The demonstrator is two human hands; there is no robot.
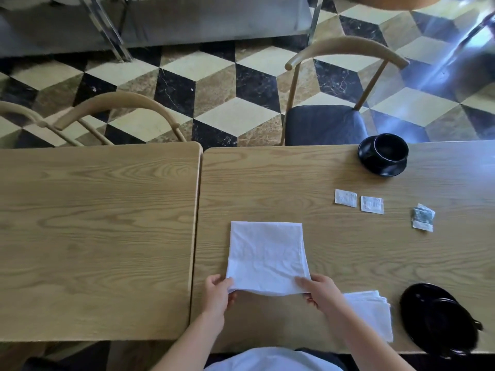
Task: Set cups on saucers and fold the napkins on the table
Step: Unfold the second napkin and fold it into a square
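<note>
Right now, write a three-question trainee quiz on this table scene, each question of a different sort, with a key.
1. True or false: the far black ceramic cup sits on a black saucer.
2. Which corners of the flat white cloth napkin do the hands grip? A) near B) far
3. Fill in: the left hand and right hand hold one ____.

Key: 1 true; 2 A; 3 napkin.

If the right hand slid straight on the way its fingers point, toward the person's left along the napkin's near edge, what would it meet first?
Most likely the left hand, which pinches the other near corner of the same napkin. The right hand has only napkin between them.
</note>
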